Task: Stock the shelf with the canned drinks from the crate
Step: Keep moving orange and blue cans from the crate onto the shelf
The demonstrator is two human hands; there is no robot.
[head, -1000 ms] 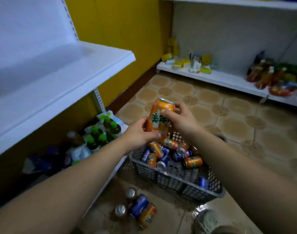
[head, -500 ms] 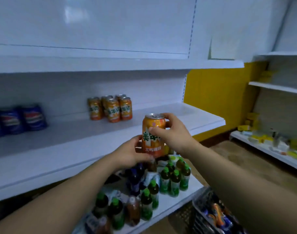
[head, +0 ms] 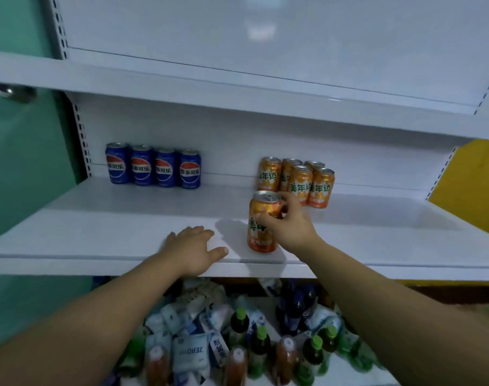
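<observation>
An orange can (head: 258, 232) stands upright near the front of the white shelf (head: 112, 235). My right hand (head: 289, 224) grips it round the upper part, fingers and thumb curled on it. My left hand (head: 194, 249) rests flat on the shelf's front edge, to the left of the can, holding nothing. At the back of the shelf stand several orange cans (head: 300, 182) in a cluster and a row of several blue cola cans (head: 153, 167). The crate is out of view.
Another white shelf (head: 237, 87) hangs above. Below, a lower shelf holds many bottles with green caps (head: 258, 344) and white packs (head: 190, 352). A green wall with a metal knob (head: 7, 91) is at the left, a yellow wall (head: 471, 185) at the right.
The view swung from the crate on the floor up to the shelf. The orange can went from both hands in the air onto the shelf; my left hand let go and now rests on the shelf edge.
</observation>
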